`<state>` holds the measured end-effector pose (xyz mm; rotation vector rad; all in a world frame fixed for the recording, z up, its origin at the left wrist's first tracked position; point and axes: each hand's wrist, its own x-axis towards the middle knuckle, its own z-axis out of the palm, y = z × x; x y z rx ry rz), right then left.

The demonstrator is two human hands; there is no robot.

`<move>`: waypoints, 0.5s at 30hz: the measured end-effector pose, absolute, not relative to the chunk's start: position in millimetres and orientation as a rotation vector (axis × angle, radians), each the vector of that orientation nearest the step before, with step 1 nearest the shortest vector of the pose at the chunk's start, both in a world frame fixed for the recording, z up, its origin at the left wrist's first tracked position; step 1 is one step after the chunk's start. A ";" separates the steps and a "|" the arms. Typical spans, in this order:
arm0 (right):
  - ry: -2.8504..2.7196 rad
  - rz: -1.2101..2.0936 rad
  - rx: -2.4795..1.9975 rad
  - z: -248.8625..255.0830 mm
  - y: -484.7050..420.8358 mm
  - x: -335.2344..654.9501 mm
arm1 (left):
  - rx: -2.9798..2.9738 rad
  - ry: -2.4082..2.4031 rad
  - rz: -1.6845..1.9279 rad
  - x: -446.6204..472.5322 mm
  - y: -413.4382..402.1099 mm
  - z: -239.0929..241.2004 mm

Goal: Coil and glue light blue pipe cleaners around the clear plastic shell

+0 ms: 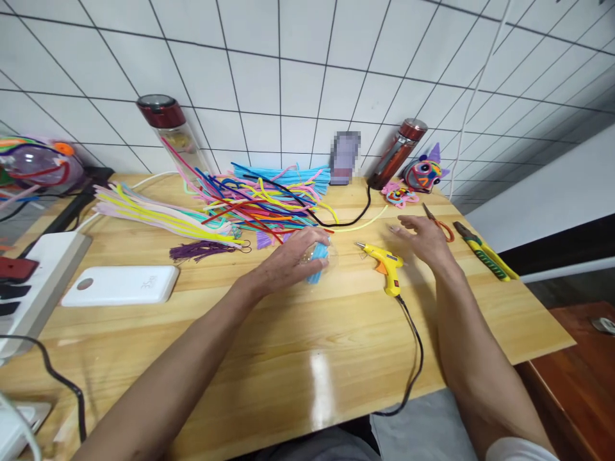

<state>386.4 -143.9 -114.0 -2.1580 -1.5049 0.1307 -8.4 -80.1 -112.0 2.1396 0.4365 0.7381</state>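
Observation:
Near the middle of the table, my left hand (pixel 293 259) is closed around a clear round plastic ball with a light blue fuzzy strip (pixel 317 262) on it; my fingers cover part of both. My right hand (pixel 425 238) is over the table to the right, thumb and fingers apart, holding nothing I can see. Between the hands lies a yellow hot glue gun (pixel 387 262), its nozzle pointing left and its black cord running to the front edge. Orange-handled scissors (pixel 446 230) lie just beyond my right hand, partly hidden by it.
Many coloured pipe cleaners (pixel 269 198) are heaped at the back. Two red-capped bottles (pixel 166 121) and a decorated ball figure (pixel 423 173) stand along the wall. Green-yellow pliers (pixel 485 253) lie at right; a purple tassel (pixel 206 251), white power bank (pixel 122 285) and power strip (pixel 52 275) at left.

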 end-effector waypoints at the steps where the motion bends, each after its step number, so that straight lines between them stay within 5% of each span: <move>1: -1.518 0.212 -2.067 -105.5 -146.9 374.4 | 2.136 0.432 0.760 -8.0 -79.7 -112.9; 7: -1.695 0.700 -1.605 -66.5 -175.4 283.2 | 2.122 0.456 0.939 -6.6 -82.1 -113.9; 15: -1.579 1.033 -1.333 -74.8 -179.5 220.5 | 2.188 0.388 1.192 -4.0 -91.8 -103.9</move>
